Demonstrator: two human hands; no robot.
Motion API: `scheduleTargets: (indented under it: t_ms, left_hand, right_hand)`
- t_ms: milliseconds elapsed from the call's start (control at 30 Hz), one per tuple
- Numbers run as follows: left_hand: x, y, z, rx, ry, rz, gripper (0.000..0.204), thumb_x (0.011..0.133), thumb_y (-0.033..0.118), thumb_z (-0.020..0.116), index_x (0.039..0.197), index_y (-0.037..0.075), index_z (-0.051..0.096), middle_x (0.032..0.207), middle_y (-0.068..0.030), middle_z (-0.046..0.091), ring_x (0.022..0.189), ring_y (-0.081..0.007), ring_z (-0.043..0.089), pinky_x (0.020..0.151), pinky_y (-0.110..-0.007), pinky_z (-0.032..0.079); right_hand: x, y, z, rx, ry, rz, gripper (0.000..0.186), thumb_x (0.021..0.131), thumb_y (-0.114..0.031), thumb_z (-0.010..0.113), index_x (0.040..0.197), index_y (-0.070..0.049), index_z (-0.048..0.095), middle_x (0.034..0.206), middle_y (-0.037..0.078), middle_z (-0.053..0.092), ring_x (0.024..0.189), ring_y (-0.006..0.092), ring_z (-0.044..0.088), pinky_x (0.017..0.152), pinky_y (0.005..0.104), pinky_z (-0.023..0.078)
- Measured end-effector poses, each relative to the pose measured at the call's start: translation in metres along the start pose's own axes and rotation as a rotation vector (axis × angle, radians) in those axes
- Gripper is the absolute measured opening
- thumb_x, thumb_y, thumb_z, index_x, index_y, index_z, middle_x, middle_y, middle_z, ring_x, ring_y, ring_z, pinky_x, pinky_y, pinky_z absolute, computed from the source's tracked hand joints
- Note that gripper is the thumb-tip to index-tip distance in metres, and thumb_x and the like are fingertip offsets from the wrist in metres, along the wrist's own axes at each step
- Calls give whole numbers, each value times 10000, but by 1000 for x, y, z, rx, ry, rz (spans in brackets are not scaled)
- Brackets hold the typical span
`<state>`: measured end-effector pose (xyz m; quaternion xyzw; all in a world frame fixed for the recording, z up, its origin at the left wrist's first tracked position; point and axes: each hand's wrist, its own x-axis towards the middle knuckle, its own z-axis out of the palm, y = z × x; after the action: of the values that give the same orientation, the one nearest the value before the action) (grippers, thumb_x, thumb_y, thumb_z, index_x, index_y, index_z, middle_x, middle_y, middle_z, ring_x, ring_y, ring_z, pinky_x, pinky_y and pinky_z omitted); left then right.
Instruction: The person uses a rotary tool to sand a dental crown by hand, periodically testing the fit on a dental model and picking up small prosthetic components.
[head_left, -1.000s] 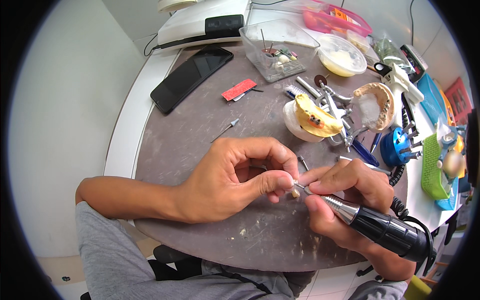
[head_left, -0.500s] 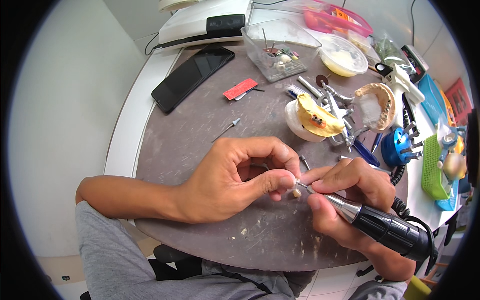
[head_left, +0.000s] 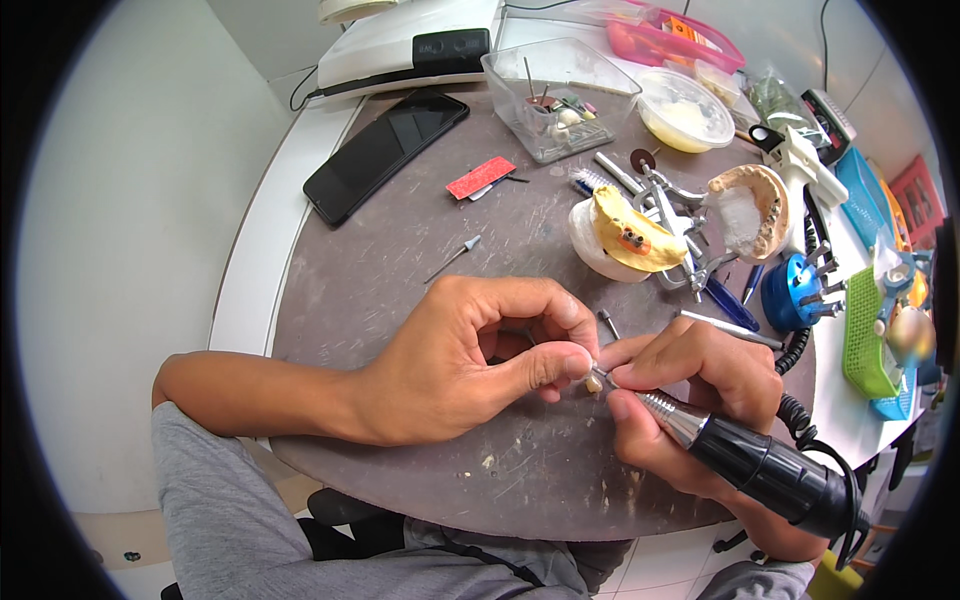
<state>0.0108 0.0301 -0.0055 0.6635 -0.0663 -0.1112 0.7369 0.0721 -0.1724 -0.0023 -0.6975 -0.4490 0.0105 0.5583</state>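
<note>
- Left hand point(head_left: 440, 360) holds firm over the worktop point(head_left: 380, 260), thumb and fingers pinching at their 3 o'clock end!
- Right hand point(head_left: 715, 365) nudges towards 9 o'clock, fingers closed round the rotary handpiece point(head_left: 770, 465).
- That handpiece shifts too, its tail at 4 o'clock dipping slightly: a small change of angle, I'd judge, grinding position kept.
- More silver rod point(head_left: 735, 333) uncovered, 1 o'clock of the right hand.
- Tiniest, the tooth-coloured dental piece point(head_left: 593, 384): pinched, showing just at 5 o'clock of the left thumb; bur contact, can't tell.

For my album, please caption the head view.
Left fingers pinch a tiny pale piece; right fingers hold a corded handpiece close.
</note>
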Motion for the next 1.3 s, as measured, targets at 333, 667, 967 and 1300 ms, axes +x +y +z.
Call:
scheduleTargets:
  t_ms: [333,667,967,1300]
  left_hand:
    - [0,-1,1,2,5,50,85,886,20,620,928,-53,612,929,-97,614,763,-109,603,662,-242,529]
    - [-2,2,0,73,6,-12,91,890,37,621,923,-48,618,899,-85,626,744,-96,608,647,-229,522]
    - [0,-1,-3,-71,40,-8,90,906,52,601,942,-19,561,924,-88,612,795,-104,607,684,-239,546]
    - [-4,7,0,-355,-163,-50,155,888,-6,595,1038,-40,580,1031,-156,604,884,-172,625,729,-286,558]
  right_hand:
    - [-1,-4,-6,30,-71,40,156,704,37,680,816,15,573,684,109,618,756,252,704,649,283,542]
    - [0,-2,-1,-53,-60,-15,169,647,18,719,781,2,618,722,123,658,686,226,699,608,278,544]
    - [1,0,-3,72,61,-53,153,652,18,708,772,28,613,683,126,639,650,241,690,609,302,561]
    - [-3,-12,-10,190,188,221,246,877,-220,612,876,-23,464,723,88,531,729,176,630,663,252,489]
